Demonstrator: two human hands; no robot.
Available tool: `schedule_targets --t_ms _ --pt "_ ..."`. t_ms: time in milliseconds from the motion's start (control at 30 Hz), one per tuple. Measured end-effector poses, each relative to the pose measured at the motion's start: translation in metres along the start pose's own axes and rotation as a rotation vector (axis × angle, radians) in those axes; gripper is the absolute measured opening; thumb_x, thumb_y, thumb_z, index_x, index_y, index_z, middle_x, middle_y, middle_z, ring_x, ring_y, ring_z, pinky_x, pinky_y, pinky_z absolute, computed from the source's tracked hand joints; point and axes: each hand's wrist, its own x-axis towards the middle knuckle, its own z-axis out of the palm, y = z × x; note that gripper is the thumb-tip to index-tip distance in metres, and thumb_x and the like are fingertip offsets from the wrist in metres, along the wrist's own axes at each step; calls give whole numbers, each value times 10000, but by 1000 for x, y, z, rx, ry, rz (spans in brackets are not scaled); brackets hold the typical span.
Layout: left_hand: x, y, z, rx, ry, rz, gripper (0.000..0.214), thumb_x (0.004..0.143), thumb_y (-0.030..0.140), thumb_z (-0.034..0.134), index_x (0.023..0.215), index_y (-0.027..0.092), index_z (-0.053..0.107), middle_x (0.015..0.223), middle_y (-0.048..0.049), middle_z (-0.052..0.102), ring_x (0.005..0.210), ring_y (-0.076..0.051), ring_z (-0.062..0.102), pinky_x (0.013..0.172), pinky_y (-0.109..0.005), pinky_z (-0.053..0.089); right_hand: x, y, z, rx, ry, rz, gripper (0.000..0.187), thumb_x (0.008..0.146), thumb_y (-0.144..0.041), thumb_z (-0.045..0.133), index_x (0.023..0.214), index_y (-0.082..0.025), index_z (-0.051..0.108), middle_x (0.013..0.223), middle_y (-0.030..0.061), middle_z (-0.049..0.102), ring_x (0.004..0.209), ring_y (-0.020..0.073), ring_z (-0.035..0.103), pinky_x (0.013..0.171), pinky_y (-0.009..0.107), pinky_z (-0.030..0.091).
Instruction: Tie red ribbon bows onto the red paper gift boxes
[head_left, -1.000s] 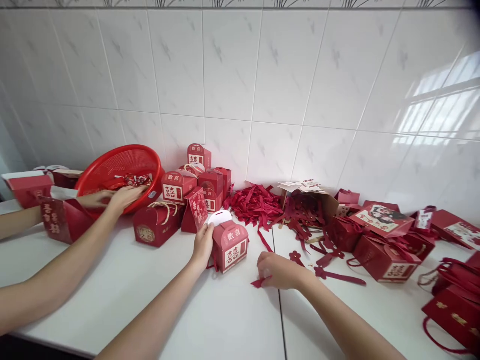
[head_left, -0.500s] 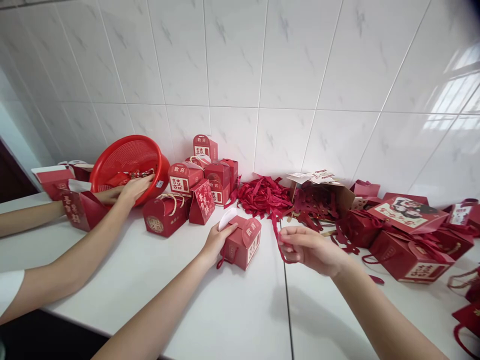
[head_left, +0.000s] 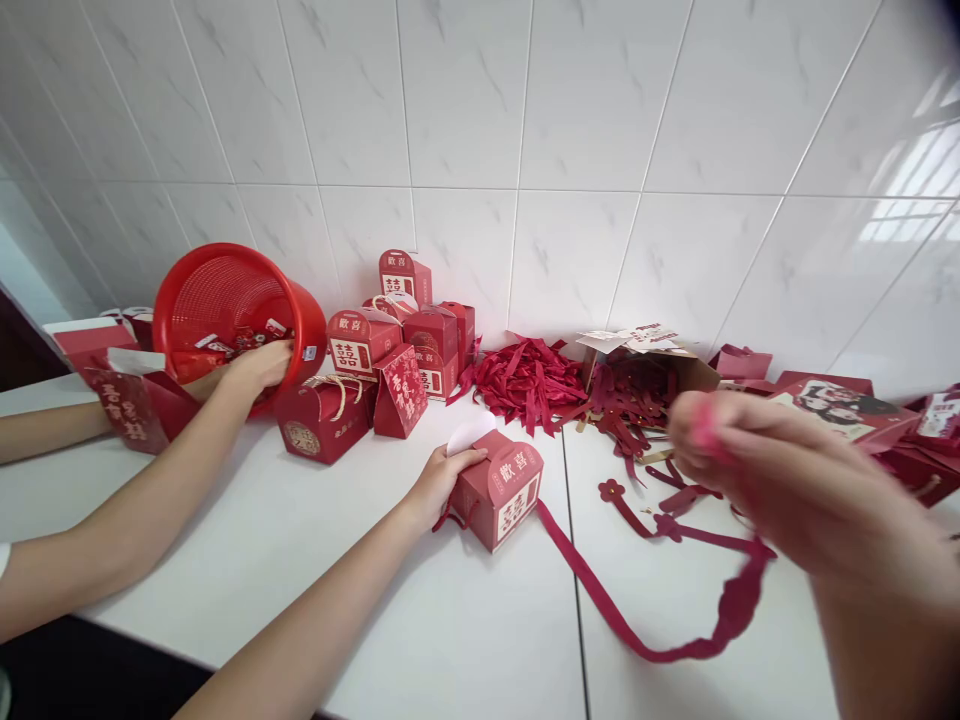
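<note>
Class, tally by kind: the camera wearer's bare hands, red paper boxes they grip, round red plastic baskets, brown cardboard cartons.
Bare left hand and right hand: 2
Gripped red paper box: 1
Round red plastic basket: 1
Brown cardboard carton: 1
Total: 5

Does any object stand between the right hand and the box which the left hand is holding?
Nothing visible blocks the way; only the red ribbon curves between the right hand and the held box.

A tilted red basket [head_left: 214, 285] stands before a tiled wall [head_left: 465, 110].
</note>
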Motion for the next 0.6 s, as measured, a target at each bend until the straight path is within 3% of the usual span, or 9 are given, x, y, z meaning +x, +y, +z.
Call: schedule_targets --t_ms 67,133,267,400,600 --pt "-3 -1 1 11 29 0 242 625 280 745 793 134 648 711 -61 706 584 -198 652 553 -287 481 14 11 23 -36 -36 47 261 774 -477 609 725 -229 543 778 16 533 705 156 488 638 289 396" --pt "-7 -1 3 22 51 4 278 621 268 746 843 133 645 736 -64 709 605 -200 656 561 -287 483 27 27 44 -128 -53 113 260 768 -461 602 712 -211 558 993 36 584 919 199 534 807 321 409" --pt "-13 2 8 56 62 26 331 631 266 727 918 118 650 782 -74 715 654 -204 660 586 -281 484 41 55 67 -216 -89 269 250 742 -415 581 666 -178 594 1291 76 496 1153 262 487 985 385 332" --pt "-12 0 8 95 63 81 298 673 319 688 887 113 668 792 -69 713 673 -195 646 584 -264 470 39 65 72 -192 -120 335 264 751 -408 560 653 -165 587 1327 90 476 1174 270 484 1015 404 297" --pt "-12 -6 5 117 45 154 301 688 353 681 893 134 676 714 -27 686 673 -196 633 602 -263 468 36 63 71 -177 -159 312 233 729 -343 562 572 -173 592 1250 87 543 1245 283 417 1001 381 314"
